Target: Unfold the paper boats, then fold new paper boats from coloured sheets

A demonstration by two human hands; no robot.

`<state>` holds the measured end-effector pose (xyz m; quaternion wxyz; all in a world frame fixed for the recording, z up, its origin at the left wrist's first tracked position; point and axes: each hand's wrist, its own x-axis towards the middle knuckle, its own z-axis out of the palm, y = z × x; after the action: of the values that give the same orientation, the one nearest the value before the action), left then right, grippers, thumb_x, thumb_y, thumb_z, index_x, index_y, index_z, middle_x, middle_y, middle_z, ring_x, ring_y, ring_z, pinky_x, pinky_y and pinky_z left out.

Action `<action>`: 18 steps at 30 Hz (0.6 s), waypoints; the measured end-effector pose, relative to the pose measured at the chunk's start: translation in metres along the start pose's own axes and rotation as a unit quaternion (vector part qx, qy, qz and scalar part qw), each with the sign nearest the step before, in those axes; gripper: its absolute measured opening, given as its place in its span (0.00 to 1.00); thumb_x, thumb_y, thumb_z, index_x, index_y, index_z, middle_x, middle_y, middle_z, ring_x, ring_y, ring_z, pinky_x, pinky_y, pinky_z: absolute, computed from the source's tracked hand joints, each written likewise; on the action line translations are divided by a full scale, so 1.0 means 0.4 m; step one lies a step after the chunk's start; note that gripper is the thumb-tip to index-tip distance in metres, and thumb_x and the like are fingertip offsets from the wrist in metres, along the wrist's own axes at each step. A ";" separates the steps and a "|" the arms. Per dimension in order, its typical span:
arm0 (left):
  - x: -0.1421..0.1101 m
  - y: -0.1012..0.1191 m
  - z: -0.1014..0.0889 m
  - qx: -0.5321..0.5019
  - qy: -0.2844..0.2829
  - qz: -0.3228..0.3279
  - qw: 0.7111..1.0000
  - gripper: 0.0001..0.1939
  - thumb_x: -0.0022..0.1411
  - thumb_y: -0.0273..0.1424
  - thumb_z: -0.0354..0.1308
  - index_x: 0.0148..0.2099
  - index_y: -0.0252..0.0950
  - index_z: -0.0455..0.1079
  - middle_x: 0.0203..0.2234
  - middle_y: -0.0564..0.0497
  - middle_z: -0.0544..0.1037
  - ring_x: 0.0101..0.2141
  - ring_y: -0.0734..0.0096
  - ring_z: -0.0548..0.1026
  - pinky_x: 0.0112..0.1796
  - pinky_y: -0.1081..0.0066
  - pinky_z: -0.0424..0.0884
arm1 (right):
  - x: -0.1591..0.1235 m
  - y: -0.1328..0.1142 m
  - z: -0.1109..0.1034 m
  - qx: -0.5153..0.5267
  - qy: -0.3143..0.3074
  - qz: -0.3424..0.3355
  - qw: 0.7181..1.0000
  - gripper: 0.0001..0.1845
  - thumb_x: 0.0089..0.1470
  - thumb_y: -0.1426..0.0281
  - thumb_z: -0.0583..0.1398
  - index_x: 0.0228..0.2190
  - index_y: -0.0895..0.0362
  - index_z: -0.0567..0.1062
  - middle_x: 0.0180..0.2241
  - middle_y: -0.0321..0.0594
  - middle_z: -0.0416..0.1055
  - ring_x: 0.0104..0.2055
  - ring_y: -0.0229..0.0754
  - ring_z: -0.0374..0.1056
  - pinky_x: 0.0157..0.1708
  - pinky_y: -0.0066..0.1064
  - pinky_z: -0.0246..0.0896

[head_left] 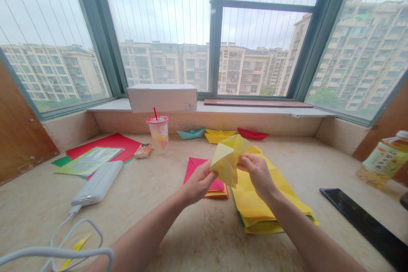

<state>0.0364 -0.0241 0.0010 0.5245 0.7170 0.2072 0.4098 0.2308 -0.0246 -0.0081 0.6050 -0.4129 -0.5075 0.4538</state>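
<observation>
A partly folded piece of pale yellow paper [227, 159] is held up above the counter between my two hands. My left hand [201, 182] pinches its lower left side, and my right hand [256, 174] grips its right edge. Creases and several points show on the paper, which bulges open in the middle. Below my left hand lies a stack of small square paper sheets with a pink one [194, 169] on top. Under my right hand rests a large creased yellow sheet [270, 195] with green beneath it.
Blue [191, 134], yellow [219, 137] and red [253, 134] paper boats line the back wall. A plastic cup with a straw [159, 134], a small packet [143, 151], red paper [105, 142] and a white power bank [97, 183] with a cable are left. A black phone [360, 221] and a bottle [382, 161] are right.
</observation>
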 end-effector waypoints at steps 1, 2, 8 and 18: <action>0.002 -0.004 -0.001 -0.023 0.015 -0.003 1.000 0.20 0.65 0.44 0.54 0.49 0.34 0.72 0.45 0.43 0.78 0.46 0.56 0.74 0.49 0.60 0.68 | 0.001 -0.003 -0.004 0.010 -0.001 0.012 1.000 0.13 0.50 0.61 0.62 0.27 0.58 0.79 0.28 0.41 0.79 0.31 0.45 0.75 0.43 0.39 0.69; 0.004 -0.008 -0.002 -0.045 0.035 -0.009 0.998 0.21 0.64 0.45 0.55 0.48 0.34 0.72 0.44 0.43 0.78 0.45 0.57 0.75 0.49 0.61 0.69 | 0.003 -0.006 -0.008 0.016 0.001 0.020 1.000 0.12 0.50 0.61 0.62 0.26 0.58 0.79 0.27 0.40 0.79 0.30 0.45 0.75 0.41 0.38 0.69; 0.013 -0.027 -0.020 -0.106 0.158 -0.065 0.980 0.27 0.61 0.47 0.59 0.55 0.35 0.66 0.39 0.46 0.79 0.39 0.64 0.77 0.42 0.65 0.73 | 0.009 -0.008 -0.030 0.027 -0.013 0.061 0.998 0.12 0.52 0.62 0.60 0.27 0.58 0.77 0.29 0.41 0.79 0.28 0.42 0.74 0.30 0.31 0.67; 0.014 -0.047 -0.037 -0.074 0.202 -0.143 0.966 0.34 0.60 0.42 0.61 0.65 0.38 0.58 0.42 0.44 0.78 0.35 0.66 0.78 0.34 0.70 0.73 | -0.018 -0.014 -0.003 -0.056 -0.093 0.007 0.994 0.14 0.56 0.57 0.59 0.31 0.56 0.74 0.27 0.37 0.75 0.28 0.42 0.70 0.29 0.31 0.64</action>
<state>0.0302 -0.0044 -0.0126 0.5768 0.5415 0.3776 0.4811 0.2321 -0.0329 -0.0046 0.5277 -0.4054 -0.5836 0.4654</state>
